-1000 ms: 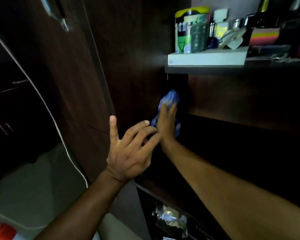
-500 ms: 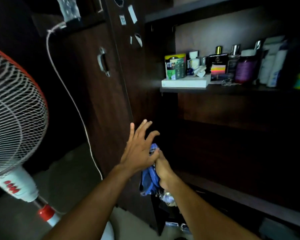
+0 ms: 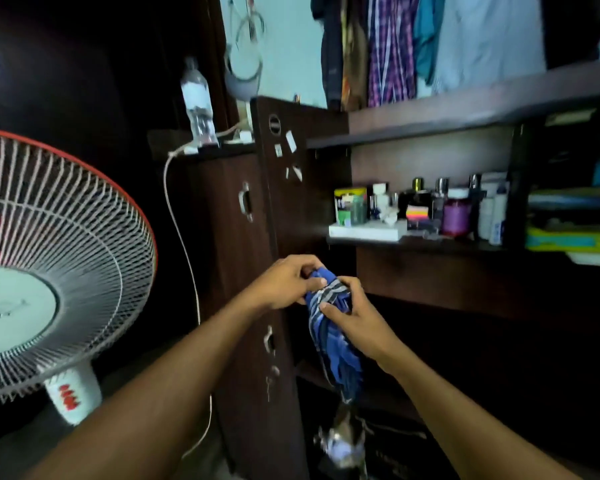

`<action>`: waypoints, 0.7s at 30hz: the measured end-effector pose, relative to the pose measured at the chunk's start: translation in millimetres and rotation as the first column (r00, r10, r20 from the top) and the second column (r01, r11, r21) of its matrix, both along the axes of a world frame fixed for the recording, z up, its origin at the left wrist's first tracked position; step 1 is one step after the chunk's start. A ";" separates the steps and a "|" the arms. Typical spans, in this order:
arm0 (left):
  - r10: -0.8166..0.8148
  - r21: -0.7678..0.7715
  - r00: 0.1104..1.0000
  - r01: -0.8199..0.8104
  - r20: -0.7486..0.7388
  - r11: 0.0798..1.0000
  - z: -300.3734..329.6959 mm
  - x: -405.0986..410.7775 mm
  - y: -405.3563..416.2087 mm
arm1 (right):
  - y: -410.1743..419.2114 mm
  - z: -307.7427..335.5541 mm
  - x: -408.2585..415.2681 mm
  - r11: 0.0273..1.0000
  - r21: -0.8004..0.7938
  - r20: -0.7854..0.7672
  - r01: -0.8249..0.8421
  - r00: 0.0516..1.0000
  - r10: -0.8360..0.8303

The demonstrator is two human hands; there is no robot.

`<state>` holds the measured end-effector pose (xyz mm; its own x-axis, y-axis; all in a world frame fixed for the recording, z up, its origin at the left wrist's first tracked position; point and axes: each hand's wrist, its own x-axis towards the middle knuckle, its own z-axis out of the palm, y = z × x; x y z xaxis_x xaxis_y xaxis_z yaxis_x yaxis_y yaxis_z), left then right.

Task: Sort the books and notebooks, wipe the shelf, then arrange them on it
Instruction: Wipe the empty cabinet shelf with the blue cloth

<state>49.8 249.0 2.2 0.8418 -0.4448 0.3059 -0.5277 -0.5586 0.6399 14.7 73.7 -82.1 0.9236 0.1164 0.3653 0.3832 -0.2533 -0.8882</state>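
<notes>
We judge we are mid-wipe: both the left hand (image 3: 284, 284) and right hand (image 3: 355, 320) pinch the blue striped cloth (image 3: 329, 327), each grip curled round it, so next we regather it and press it to the dark shelf (image 3: 430, 245).

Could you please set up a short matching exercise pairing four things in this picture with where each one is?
Things:
1. blue striped cloth
2. clear plastic bottle
3. standing fan
4. white flat box

Places:
A. on the shelf, under the small bottles
B. on top of the low cabinet
C. at the left edge of the view
D. held in both hands

Pairs: 1-D, 2-B, 3-C, 4-A
</notes>
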 end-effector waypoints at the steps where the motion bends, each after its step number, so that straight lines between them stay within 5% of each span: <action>1: -0.005 -0.012 0.999 0.006 0.042 1.000 20.6 0.5 -4.8 | -4.8 15.3 -1.3 0.998 -0.039 0.054 0.047 0.998 -0.045; 12: 0.133 -0.243 0.923 -0.045 0.361 0.969 195.3 24.4 -15.7 | -6.0 170.3 53.8 0.936 -0.175 0.514 0.306 0.839 -0.178; 16: 0.265 -0.181 0.787 -0.196 0.558 0.964 244.4 39.5 -5.6 | -3.2 220.7 69.6 0.933 -0.099 0.643 0.347 0.738 -0.206; 21: 0.553 -0.382 0.559 -0.401 0.618 0.833 308.0 69.8 5.4 | 14.4 301.3 98.1 0.856 -0.075 0.779 0.511 0.566 -0.270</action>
<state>119.6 254.3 310.2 0.4267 0.0848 0.9004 -0.5355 -0.7786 0.3271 112.8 88.0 219.3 0.3459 0.0111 0.9382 0.6619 -0.7116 -0.2356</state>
